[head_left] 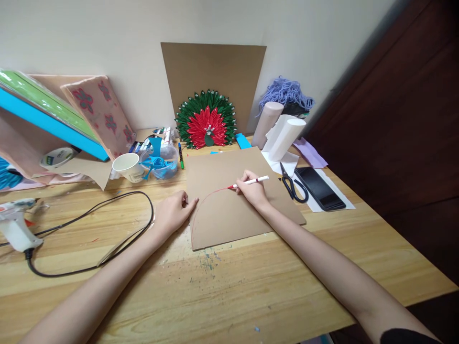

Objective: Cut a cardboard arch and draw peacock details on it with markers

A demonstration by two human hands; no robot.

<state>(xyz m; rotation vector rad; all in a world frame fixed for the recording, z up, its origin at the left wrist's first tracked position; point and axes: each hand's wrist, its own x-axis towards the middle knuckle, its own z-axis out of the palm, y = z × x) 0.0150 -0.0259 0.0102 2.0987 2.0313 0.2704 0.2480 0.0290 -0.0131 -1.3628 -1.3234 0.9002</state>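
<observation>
Left hand (175, 210) at cardboard (229, 208) edge

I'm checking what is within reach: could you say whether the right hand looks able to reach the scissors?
Probably yes: the scissors lie uncovered at the right edge of the flat cardboard, though the right hand holds a marker.

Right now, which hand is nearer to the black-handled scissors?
Right. The right hand, holding the red-tipped marker on the cardboard sheet, is left of the black-handled scissors, not touching; the left hand is at the sheet's left edge, farther off.
</observation>
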